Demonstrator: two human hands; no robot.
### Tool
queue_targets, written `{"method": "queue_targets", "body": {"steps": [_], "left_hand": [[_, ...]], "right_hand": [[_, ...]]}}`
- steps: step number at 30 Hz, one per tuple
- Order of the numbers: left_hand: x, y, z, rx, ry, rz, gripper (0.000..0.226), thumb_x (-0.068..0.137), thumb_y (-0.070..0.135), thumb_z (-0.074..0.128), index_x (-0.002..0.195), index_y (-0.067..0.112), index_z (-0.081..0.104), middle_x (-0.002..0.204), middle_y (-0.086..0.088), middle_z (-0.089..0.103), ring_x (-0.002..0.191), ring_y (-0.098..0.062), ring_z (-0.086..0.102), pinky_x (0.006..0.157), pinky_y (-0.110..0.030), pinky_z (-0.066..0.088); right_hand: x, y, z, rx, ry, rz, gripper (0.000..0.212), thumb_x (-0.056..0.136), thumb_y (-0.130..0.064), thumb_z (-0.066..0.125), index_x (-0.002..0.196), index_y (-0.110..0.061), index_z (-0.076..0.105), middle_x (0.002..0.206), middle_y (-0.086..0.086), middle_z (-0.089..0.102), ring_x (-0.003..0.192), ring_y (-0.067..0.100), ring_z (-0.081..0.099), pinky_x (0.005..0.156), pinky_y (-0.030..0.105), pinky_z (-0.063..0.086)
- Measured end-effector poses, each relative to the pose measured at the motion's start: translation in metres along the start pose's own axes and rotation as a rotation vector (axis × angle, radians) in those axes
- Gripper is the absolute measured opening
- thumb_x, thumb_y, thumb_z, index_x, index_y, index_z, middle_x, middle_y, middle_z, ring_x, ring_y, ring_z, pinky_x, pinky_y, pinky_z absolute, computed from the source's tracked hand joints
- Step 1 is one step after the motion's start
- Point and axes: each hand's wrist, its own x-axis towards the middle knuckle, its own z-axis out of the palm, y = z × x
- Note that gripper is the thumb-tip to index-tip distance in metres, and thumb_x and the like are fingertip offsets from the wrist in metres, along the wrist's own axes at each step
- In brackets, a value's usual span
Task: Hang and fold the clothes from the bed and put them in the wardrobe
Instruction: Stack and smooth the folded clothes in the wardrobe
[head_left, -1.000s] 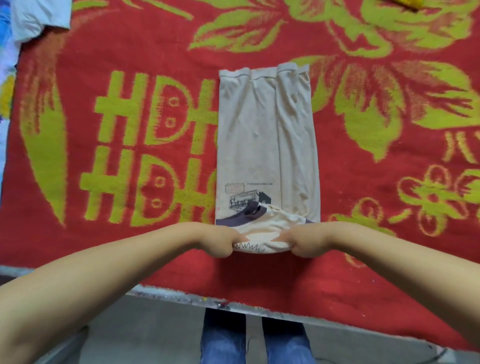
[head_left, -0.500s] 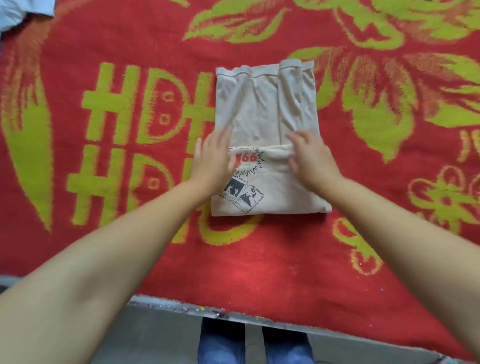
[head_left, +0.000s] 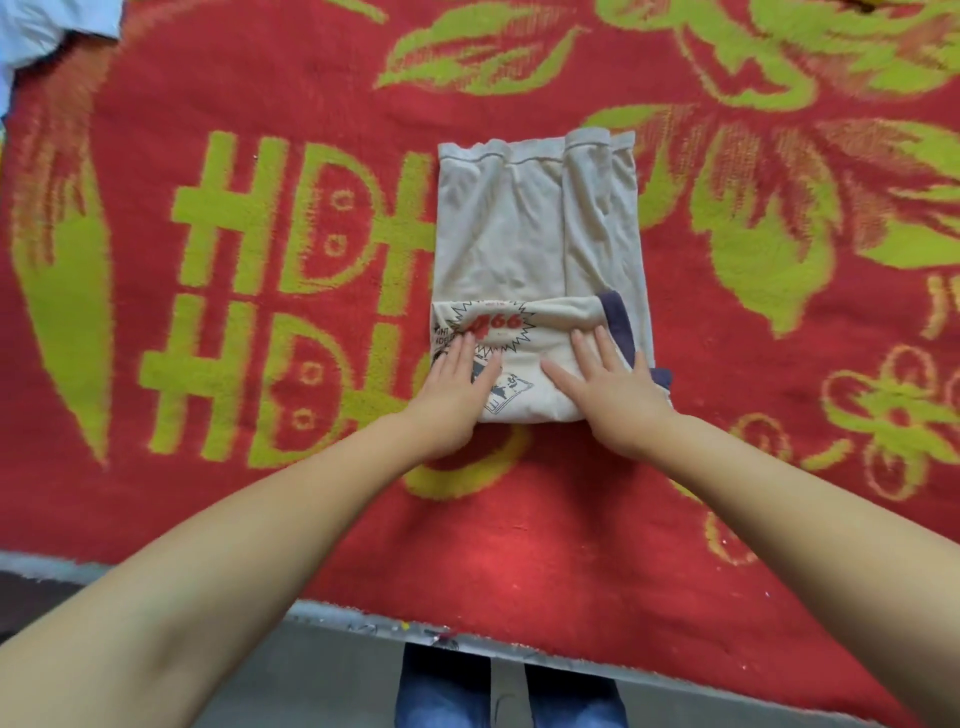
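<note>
the beige t-shirt lies part-folded on the red blanket of the bed; left hand and right hand press flat on its turned-up near end, fingers straight, gripping nothing; best to smooth the crease evenly before folding again

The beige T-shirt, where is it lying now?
In the head view, the beige T-shirt lies mid-frame on the red blanket, under both flat hands, right of the green letters.
</note>
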Motion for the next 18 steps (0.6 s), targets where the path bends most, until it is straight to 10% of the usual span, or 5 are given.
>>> {"method": "queue_targets", "body": {"steps": [5, 7, 9, 13, 18], "left_hand": [[-0.038, 0.001, -0.022, -0.235, -0.467, 0.186, 0.068, 0.088, -0.004, 0.036, 0.151, 0.012, 0.017, 0.153, -0.025, 0.021, 0.141, -0.035, 0.026, 0.115, -0.038, 0.026], [-0.048, 0.003, -0.030, -0.307, -0.628, 0.238, 0.037, 0.087, -0.003, 0.038, 0.119, 0.009, 0.051, 0.106, -0.021, 0.061, 0.092, -0.028, 0.062, 0.080, -0.024, 0.053], [-0.043, -0.004, -0.048, -0.403, -0.715, 0.152, 0.023, 0.083, -0.007, 0.036, 0.085, 0.011, 0.052, 0.065, -0.006, 0.050, 0.051, -0.013, 0.048, 0.042, -0.013, 0.038], [-0.011, -0.049, -0.090, -0.586, -0.493, 0.000, 0.023, 0.081, -0.007, 0.043, 0.070, 0.012, 0.050, 0.065, -0.002, 0.045, 0.057, -0.013, 0.042, 0.049, -0.022, 0.034], [0.033, -0.088, -0.107, -0.688, 0.137, -0.282, 0.023, 0.088, 0.011, 0.054, 0.109, 0.010, 0.060, 0.096, -0.006, 0.060, 0.087, -0.023, 0.055, 0.070, -0.030, 0.043]], "right_hand": [[-0.030, -0.001, -0.028, 0.181, -0.417, -0.222, 0.078, 0.085, 0.002, 0.038, 0.151, -0.035, 0.017, 0.156, 0.011, 0.016, 0.145, 0.027, 0.014, 0.108, 0.042, 0.029], [-0.040, -0.001, -0.040, 0.286, -0.579, -0.281, 0.059, 0.083, 0.000, 0.043, 0.135, -0.027, 0.046, 0.134, 0.006, 0.052, 0.123, 0.020, 0.048, 0.094, 0.027, 0.039], [-0.036, 0.009, -0.059, 0.361, -0.587, -0.256, 0.024, 0.081, -0.004, 0.049, 0.091, -0.023, 0.060, 0.094, 0.002, 0.067, 0.091, 0.017, 0.059, 0.070, 0.020, 0.043], [0.002, 0.042, -0.100, 0.380, -0.146, -0.135, 0.017, 0.085, -0.012, 0.056, 0.070, -0.019, 0.051, 0.069, -0.005, 0.052, 0.073, 0.019, 0.052, 0.051, 0.020, 0.032], [0.053, 0.061, -0.108, 0.485, 0.310, 0.159, 0.036, 0.093, -0.021, 0.052, 0.129, -0.016, 0.056, 0.128, 0.010, 0.059, 0.119, 0.029, 0.052, 0.095, 0.038, 0.042]]}}
